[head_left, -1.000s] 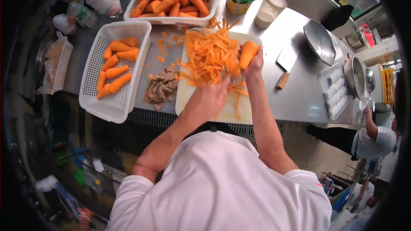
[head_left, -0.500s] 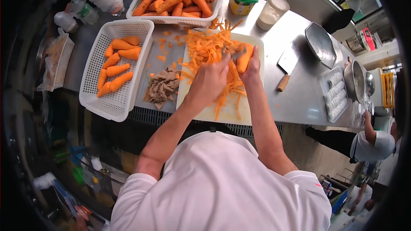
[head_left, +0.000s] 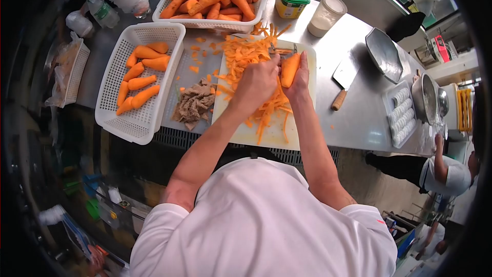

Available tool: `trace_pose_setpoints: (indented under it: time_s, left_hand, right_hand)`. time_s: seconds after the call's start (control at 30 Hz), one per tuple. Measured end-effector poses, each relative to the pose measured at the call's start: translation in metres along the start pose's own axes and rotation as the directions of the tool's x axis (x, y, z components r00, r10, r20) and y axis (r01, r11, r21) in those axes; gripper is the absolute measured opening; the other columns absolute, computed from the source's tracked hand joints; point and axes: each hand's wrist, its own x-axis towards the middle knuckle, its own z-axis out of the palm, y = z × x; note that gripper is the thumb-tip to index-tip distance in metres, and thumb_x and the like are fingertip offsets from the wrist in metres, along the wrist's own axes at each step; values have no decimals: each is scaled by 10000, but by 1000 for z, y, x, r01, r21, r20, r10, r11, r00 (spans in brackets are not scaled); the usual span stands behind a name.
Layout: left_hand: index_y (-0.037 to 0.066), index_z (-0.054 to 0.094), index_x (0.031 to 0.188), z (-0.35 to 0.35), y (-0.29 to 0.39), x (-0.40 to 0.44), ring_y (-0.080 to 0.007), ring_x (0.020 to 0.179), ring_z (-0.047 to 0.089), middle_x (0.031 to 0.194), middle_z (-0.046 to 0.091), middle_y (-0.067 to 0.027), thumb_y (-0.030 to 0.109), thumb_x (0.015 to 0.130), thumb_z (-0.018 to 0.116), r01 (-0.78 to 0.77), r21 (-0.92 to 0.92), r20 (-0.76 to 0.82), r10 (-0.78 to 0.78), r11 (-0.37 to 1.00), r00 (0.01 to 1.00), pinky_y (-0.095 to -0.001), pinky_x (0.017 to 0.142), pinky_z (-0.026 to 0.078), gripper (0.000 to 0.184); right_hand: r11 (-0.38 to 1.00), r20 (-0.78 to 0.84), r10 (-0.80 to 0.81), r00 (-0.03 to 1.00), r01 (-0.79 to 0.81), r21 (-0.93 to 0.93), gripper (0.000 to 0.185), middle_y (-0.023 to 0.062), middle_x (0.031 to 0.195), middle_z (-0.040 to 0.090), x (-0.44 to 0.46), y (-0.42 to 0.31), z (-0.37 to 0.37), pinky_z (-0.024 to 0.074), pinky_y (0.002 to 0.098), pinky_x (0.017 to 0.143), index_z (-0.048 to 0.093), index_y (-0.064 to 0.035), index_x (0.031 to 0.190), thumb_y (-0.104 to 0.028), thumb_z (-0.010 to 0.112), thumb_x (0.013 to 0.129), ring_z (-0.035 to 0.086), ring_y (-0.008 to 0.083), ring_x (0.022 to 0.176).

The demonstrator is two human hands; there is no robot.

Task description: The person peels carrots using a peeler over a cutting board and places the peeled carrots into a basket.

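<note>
My left hand (head_left: 259,83) is closed around the handle of a metal peeler (head_left: 283,50), whose head sits at the upper end of a carrot (head_left: 290,70). In my right hand (head_left: 299,83) that carrot is held tilted, with the fingers wrapped along its right side. Whether the peeler blade touches the carrot is hard to make out. Beneath both hands, a heap of orange peelings (head_left: 241,64) covers much of the white cutting board (head_left: 306,107).
Left of the board stand a white basket (head_left: 115,84) with several carrots and a crumpled brown cloth (head_left: 193,101). A fuller carrot basket (head_left: 205,24) is behind. A cleaver (head_left: 344,79) lies to the right, near a tray of white rolls (head_left: 401,115). Another person (head_left: 446,172) works at far right.
The peeler has moved up from across the carrot to its upper end. My left hand has turned slightly and shifted, while the carrot stays in my right hand.
</note>
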Motion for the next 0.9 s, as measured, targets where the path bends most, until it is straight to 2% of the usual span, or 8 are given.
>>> trace_pose_setpoints:
  time_s: [0.07,0.23,0.37,0.5,0.57,0.67,0.77,0.9]
  left_hand:
    - [-4,609,1264,12,1,-14,-392,722,659,758,595,-287,116,936,575,15,200,38,-23,980,999,-424,634,489,351]
    - [-18,589,1282,-21,12,-57,-426,725,641,771,600,-295,105,946,544,-23,129,225,-7,991,974,-443,646,493,361]
    - [-104,553,1244,-24,16,-9,-448,745,646,766,618,-307,61,911,535,-21,93,68,14,995,998,-504,658,519,372]
    - [-21,589,1282,3,3,-18,-422,769,655,788,608,-298,111,943,551,-24,134,19,22,991,1000,-425,671,503,366]
    - [-14,595,1275,-5,12,-54,-421,792,658,803,607,-305,114,947,546,14,216,243,-67,976,968,-423,670,504,355]
    - [-4,596,1274,-23,15,-61,-435,773,645,800,609,-307,105,946,537,26,139,290,-66,990,955,-459,677,504,351]
    - [-74,588,1224,-22,16,-16,-454,743,643,756,620,-304,66,922,520,9,92,72,-16,996,997,-506,660,513,339]
    - [-79,580,1237,2,-2,-14,-460,740,638,756,607,-309,73,929,516,-71,99,27,69,993,997,-506,659,510,349]
  right_hand:
    - [993,-77,-80,994,87,84,553,122,925,653,0,2,16,551,314,630,560,-34,1117,-549,384,1026,637,204,753]
    - [993,-55,-41,998,46,105,527,101,934,655,11,-8,-19,548,331,616,571,-60,1131,-542,387,1026,642,218,754]
    - [999,-24,-18,1000,19,33,548,98,939,658,3,0,-10,544,332,623,577,-70,1127,-559,351,1028,632,215,748]
    - [993,27,-2,1000,-1,116,567,103,932,657,8,3,1,544,325,633,578,-67,1105,-569,324,1029,623,207,740]
    - [993,9,-86,996,85,82,576,111,913,654,18,-2,-19,542,321,639,579,-64,1084,-579,328,1025,621,207,743]
    - [994,7,-53,999,52,98,557,110,869,640,8,-11,-19,538,317,629,578,-63,1068,-577,368,1017,611,202,726]
    - [995,32,-6,999,3,97,546,111,860,637,2,-8,-7,541,314,620,575,-57,1050,-569,387,1015,601,201,693]
    - [981,-52,-18,998,27,190,565,109,855,632,-2,2,15,537,297,601,572,-46,1035,-580,390,1011,593,200,663]
